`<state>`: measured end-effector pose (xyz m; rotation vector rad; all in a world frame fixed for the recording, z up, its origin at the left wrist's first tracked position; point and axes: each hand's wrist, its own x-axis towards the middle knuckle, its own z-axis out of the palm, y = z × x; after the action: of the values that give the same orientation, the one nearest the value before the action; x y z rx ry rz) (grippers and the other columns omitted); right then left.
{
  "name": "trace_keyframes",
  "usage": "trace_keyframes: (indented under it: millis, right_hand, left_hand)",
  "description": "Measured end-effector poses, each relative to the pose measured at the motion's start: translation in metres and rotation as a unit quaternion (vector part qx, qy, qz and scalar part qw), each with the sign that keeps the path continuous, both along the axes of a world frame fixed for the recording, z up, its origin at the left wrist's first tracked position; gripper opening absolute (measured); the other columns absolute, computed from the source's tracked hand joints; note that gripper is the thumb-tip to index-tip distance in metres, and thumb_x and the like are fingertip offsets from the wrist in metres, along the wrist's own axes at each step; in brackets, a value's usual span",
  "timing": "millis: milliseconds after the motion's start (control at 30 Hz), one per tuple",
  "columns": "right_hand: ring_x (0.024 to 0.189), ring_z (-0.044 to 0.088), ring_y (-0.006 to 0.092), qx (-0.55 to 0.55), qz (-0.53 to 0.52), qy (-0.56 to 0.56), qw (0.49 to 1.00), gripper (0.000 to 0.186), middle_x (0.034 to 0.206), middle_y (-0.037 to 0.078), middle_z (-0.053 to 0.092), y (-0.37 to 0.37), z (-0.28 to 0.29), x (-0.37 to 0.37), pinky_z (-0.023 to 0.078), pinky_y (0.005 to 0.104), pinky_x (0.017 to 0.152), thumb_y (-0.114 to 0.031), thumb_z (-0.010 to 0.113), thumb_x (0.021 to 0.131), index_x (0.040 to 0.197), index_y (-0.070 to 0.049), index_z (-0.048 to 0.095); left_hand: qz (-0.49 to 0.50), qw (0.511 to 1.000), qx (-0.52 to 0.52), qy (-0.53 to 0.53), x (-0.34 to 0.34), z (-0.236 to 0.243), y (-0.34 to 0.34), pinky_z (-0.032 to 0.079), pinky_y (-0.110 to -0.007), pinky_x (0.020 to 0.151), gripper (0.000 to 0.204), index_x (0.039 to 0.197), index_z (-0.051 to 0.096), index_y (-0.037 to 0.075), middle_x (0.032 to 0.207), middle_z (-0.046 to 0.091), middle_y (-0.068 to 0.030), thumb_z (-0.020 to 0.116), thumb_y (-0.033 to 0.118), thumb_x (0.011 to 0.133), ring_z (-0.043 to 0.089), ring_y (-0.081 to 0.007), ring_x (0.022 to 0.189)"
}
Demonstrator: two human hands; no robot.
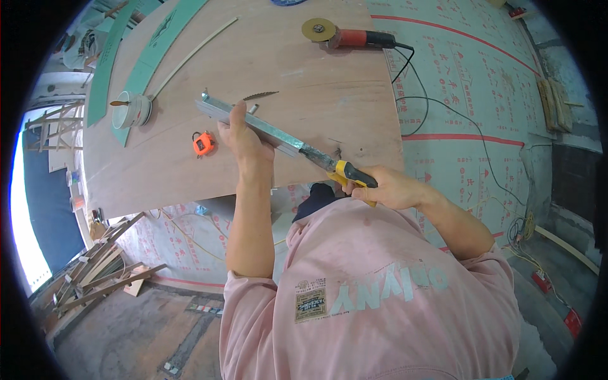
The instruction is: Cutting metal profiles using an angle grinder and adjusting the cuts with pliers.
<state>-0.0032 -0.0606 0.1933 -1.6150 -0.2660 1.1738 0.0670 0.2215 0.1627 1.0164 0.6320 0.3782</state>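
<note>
My left hand (247, 139) is wrapped round a thin silvery metal channel (273, 134), which slants over the front of the wooden table. My right hand (391, 187) grips tin snips (344, 170) with yellow and black handles. Their jaws meet the channel's near right end; whether they bite into it cannot be made out. On the tabletop left of my left hand lies an orange tape measure (203, 144). Beyond the channel is a dark, thin, serrated strip (261, 95).
An angle grinder (352, 38) lies at the table's far right, its cord (456, 107) trailing across the covered floor. A white bucket (131, 112), green boards (161, 47) and a thin strip (193, 58) occupy the left. Scrap timber (104, 269) is piled at lower left.
</note>
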Motion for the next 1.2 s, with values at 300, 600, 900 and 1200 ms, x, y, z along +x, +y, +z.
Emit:
trace_keyframes:
  millis: [300, 600, 900, 1200]
  right_hand:
    - [0.075, 0.055, 0.0135, -0.014, 0.009, 0.001, 1.0, 0.026, 0.081, 0.003, 0.06, 0.003, 0.003, 0.002, 0.046, 0.0321, 0.069, -0.028, 0.066, 0.099, 0.101, -0.002, 0.063]
    - [0.069, 0.051, 0.0144, -0.02, -0.028, -0.033, 0.999, 0.03, 0.074, 0.003, 0.055, 0.011, 0.005, -0.003, 0.044, 0.0327, 0.065, -0.029, 0.067, 0.099, 0.098, 0.0, 0.059]
    - [0.066, 0.051, 0.0151, -0.028, -0.031, -0.047, 0.998, 0.031, 0.07, 0.003, 0.054, 0.012, 0.0, -0.005, 0.043, 0.0348, 0.063, -0.03, 0.067, 0.098, 0.095, 0.0, 0.059]
    - [0.062, 0.051, 0.032, -0.122, -0.013, -0.123, 0.985, 0.035, 0.068, 0.019, 0.057, 0.017, -0.004, 0.0, 0.044, 0.0419, 0.064, -0.03, 0.066, 0.097, 0.087, 0.004, 0.062]
  left_hand:
    - [-0.013, 0.999, 0.0, -0.037, -0.006, -0.006, 0.001, 0.048, -0.037, 0.041, 0.031, 0.096, 0.039, 0.013, 0.066, 0.043, -0.0024, 0.068, 0.019, 0.089, 0.044, -0.0154, 0.046]
    - [-0.013, 0.999, -0.028, -0.043, -0.008, 0.002, -0.004, 0.043, -0.03, 0.047, 0.035, 0.108, 0.045, 0.008, 0.076, 0.048, -0.0036, 0.071, 0.015, 0.087, 0.05, -0.0137, 0.055]
    - [-0.02, 0.999, -0.023, -0.022, -0.006, 0.001, -0.007, 0.046, -0.032, 0.046, 0.031, 0.104, 0.045, 0.01, 0.073, 0.047, -0.0033, 0.07, 0.017, 0.087, 0.048, -0.0148, 0.052]
    - [-0.071, 0.96, 0.267, -0.04, -0.003, 0.005, -0.005, 0.047, -0.031, 0.055, 0.038, 0.11, 0.048, 0.007, 0.081, 0.051, -0.0027, 0.074, 0.011, 0.083, 0.051, -0.0129, 0.063]
